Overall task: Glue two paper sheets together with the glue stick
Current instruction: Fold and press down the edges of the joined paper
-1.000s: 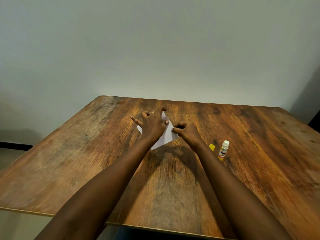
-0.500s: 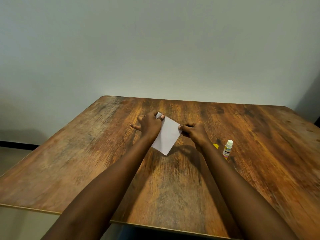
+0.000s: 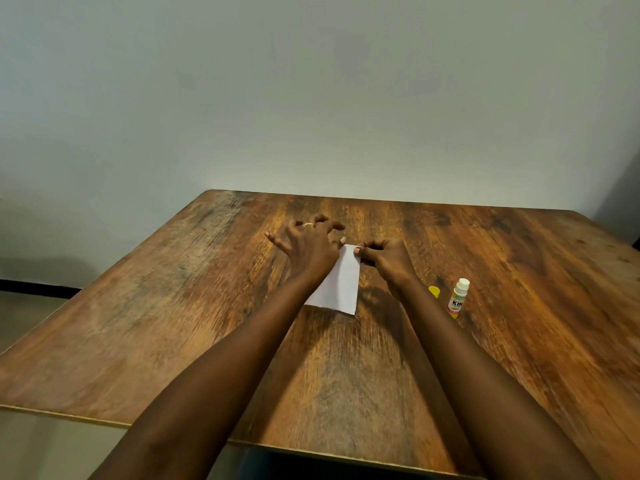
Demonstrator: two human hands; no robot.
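left hand: fingers splayed, pressed on white rectangular paper sheet, grasping nothing
right hand: pinched paper's far corner
white-yellow glue stick: upright, uncapped, toward wooden table right edge

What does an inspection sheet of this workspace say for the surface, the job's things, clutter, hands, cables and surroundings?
Surface: wooden table, worn grain.
Job's things: white paper flat on the table; whether one sheet or two cannot be told. Glue stick upright, uncapped, right of the paper; yellow cap beside it.
Clutter: nothing seen.
Hands: left hand pressing the paper's left edge; right hand pinching its far right corner.
Cables: nothing seen.
Surroundings: plain wall behind.
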